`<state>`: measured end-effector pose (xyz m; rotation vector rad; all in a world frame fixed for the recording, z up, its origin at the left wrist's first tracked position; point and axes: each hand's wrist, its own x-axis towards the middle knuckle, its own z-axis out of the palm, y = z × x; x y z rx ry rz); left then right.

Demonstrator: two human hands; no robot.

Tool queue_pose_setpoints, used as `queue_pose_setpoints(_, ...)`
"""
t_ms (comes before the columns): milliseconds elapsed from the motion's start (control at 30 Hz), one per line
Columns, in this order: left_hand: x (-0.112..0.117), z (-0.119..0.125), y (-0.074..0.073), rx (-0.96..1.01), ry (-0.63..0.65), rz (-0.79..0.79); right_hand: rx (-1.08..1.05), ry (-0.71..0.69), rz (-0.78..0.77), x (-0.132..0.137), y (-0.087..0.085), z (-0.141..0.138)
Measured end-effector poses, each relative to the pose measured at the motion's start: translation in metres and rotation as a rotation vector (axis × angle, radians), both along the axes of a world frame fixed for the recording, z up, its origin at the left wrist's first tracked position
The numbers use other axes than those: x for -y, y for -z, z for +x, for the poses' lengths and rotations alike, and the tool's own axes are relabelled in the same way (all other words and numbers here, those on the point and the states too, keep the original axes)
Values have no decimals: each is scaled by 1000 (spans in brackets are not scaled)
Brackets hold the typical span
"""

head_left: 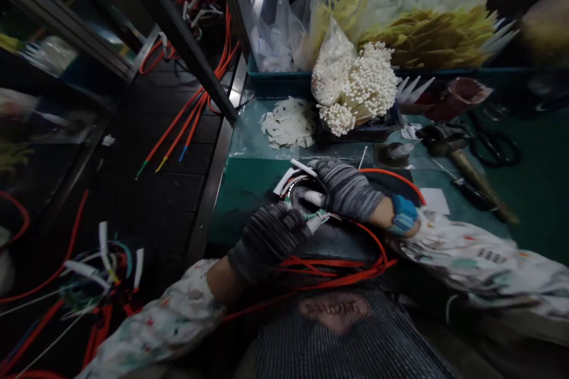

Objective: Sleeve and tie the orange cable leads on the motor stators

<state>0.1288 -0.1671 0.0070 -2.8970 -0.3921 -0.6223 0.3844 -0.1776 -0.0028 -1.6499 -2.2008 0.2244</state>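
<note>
Both my hands wear grey knit gloves and meet at the near left edge of a green table (249, 183). My left hand (267, 237) is closed, pinching thin wire ends with a small white sleeve at its fingertips. My right hand (344, 189) is curled over a small coil of wire (296, 186) with white tags, its fingers closed on it. Orange cable (338, 266) loops from under my hands down across my lap. A blue band sits on my right wrist.
Behind my hands lie a pile of flat white pieces (288, 124), bundles of white-tipped sticks (355, 89), yellow and white strips in a teal bin (427, 35), scissors (493, 145) and a tool (471, 172). Left of the table, orange cables (186, 118) hang over dark shelving.
</note>
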Motion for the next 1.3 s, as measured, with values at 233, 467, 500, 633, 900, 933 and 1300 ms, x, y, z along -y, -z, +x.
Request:
queue_pose_setpoints(233, -12, -5, -27, -226, 105, -8, -33, -435, -20, -32, 10, -9)
queue_pose_setpoints(467, -14, -22, -7, -38, 208, -80, -11, -116, 329, -41, -37, 23)
queue_pose_setpoints(500, -16, -22, -3, 2, 218, -111, 33, 0, 376, -46, -45, 29)
queue_pose_setpoints(633, -21, -21, 13, 67, 194, -159, 167, 197, 334, -75, -64, 39)
queue_pose_setpoints(900, -11, -14, 48, 172, 92, -101, 73, 241, 254, -94, -56, 35)
queue_pose_setpoints(933, -8, -11, 49, 171, 75, -108, 66, 260, 244, -94, -56, 34)
queue_pose_setpoints(1300, 5, 5, 58, 244, 16, -126, 245, 198, 399, -62, -55, 56)
